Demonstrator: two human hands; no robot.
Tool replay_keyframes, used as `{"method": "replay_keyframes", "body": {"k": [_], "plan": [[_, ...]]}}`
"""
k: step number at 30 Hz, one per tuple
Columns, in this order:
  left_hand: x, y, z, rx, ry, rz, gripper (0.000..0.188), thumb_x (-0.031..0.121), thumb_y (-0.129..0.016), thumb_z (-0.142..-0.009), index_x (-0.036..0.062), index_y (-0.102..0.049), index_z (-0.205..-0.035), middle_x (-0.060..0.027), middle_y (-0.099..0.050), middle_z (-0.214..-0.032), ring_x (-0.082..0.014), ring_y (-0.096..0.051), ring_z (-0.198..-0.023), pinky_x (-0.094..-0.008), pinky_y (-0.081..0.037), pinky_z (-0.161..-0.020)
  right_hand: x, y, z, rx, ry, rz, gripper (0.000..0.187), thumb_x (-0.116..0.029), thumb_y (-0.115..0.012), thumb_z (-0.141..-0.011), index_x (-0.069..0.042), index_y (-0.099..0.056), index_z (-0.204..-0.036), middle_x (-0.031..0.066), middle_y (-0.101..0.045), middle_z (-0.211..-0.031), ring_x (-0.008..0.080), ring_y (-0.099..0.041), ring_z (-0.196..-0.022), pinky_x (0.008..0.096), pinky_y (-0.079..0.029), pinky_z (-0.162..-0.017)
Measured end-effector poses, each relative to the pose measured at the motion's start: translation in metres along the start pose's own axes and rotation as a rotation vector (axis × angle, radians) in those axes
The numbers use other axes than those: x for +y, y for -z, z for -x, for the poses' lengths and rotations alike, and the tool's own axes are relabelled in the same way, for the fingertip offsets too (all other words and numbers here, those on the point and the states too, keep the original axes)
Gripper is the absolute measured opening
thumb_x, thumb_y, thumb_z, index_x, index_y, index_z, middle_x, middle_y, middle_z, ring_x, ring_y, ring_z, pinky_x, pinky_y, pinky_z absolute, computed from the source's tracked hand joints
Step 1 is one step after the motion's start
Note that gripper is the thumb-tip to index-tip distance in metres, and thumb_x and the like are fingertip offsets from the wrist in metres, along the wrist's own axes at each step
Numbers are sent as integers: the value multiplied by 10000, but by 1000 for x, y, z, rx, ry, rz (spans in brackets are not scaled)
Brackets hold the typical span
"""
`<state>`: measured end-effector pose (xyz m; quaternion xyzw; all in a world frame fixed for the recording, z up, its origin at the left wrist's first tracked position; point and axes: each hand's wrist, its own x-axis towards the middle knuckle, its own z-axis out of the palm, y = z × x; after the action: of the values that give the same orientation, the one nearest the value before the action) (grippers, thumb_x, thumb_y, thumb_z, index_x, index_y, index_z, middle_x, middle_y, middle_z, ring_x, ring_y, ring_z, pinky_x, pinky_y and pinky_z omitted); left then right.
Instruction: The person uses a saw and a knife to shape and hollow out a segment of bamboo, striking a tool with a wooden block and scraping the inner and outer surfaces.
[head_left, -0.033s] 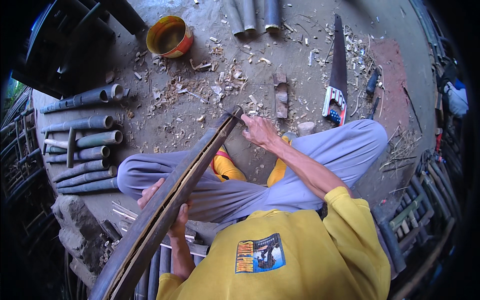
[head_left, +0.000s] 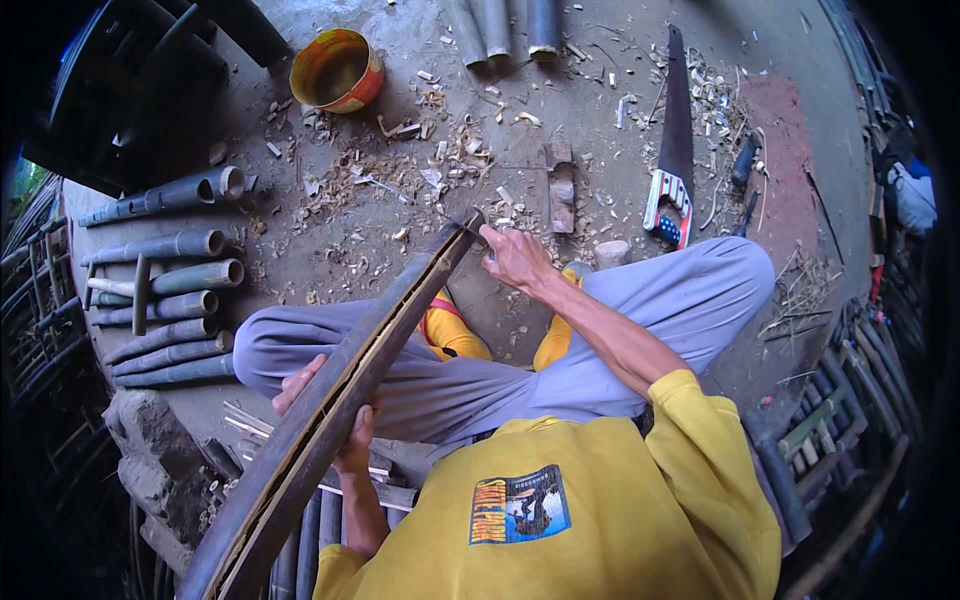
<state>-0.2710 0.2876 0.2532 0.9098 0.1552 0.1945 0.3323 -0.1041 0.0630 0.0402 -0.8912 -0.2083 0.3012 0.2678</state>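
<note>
A long dark bamboo pole lies slantwise across my lap, from the lower left up to the middle. An open split runs along its length, pale inside. My left hand grips it about halfway, the thumb on the near side and the fingers showing past the far side. At the pole's far end, my right hand is closed into a fist. A thin dark blade, which looks like a knife's, sits across the split there; its handle is hidden in my fist.
A handsaw and a notched wooden block lie ahead on the floor among wood shavings. An orange-red bucket stands at the far left. Cut bamboo tubes line the left side, above a rock. More bamboo is at right.
The pole's far end and my right hand have shifted very slightly. Both hands keep their grip.
</note>
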Motion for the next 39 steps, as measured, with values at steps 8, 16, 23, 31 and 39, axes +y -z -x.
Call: {"method": "replay_keyframes", "body": {"k": [8,16,23,31,39], "plan": [[12,-5,-2,24,151,303,565,324,-675,-707,-47,-533,-1110,-124,-541,-982,-224,-541,-901,-374,-423,-810,-4,-3,1,33,20,20,314,-199,-629,-744,-45,-511,-992,249,-624,-827,436,-629,-767,520,-514,-674],[33,-3,-12,-78,204,603,416,144,-637,-758,-39,-513,-1111,-141,-592,-964,-208,-576,-854,-326,-474,-761,14,-14,-11,12,-40,1,332,-218,-610,-756,-62,-518,-1034,245,-635,-836,428,-630,-810,514,-516,-698],[34,-6,-12,-96,254,587,467,137,-650,-746,-44,-484,-1143,-161,-573,-1049,-220,-554,-951,-341,-456,-842,21,-12,-13,25,-84,-27,351,-224,-595,-743,-58,-529,-1045,264,-631,-845,438,-626,-824,511,-518,-712],[11,-51,-40,-22,245,343,577,53,-679,-716,-39,-434,-1229,-165,-500,-1222,-254,-480,-1122,-373,-377,-979,-58,196,48,489,-8,-641,482,-192,-653,-701,-13,-419,-1082,117,-562,-745,225,-598,-639,371,-489,-587],[38,-108,-99,-8,213,445,403,92,-761,-699,-39,-603,-1045,-112,-636,-976,-205,-591,-904,-324,-430,-897,103,325,179,1176,-193,-432,531,-146,-689,-754,-79,-444,-1221,117,-609,-857,130,-604,-572,265,-491,-486]]}}
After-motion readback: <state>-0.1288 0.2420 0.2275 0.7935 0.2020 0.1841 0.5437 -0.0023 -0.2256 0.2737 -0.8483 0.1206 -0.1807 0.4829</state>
